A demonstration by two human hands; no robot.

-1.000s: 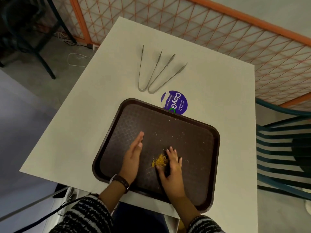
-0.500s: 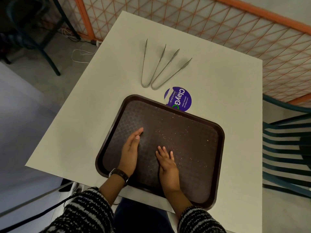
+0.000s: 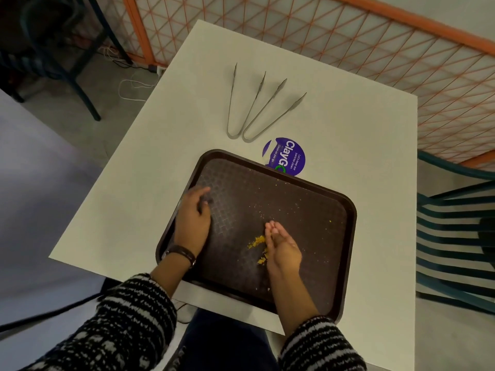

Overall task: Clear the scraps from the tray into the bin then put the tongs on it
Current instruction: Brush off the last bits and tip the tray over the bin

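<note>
A dark brown tray lies on the white table in front of me. A small heap of yellow scraps sits near its middle, with finer crumbs scattered to the right. My right hand stands on its edge just right of the heap, fingers together and straight, touching the tray. My left hand rests at the tray's left rim, fingers curled loosely, holding nothing. Two metal tongs lie side by side on the table beyond the tray. No bin is in view.
A round purple sticker is on the table at the tray's far edge. An orange mesh fence runs behind the table. A green slatted chair stands at the right, and a dark chair at the far left.
My right hand lifted off the scraps it covered and turned onto its edge, showing the yellow heap again. My left hand slid outward to the tray's left rim.
</note>
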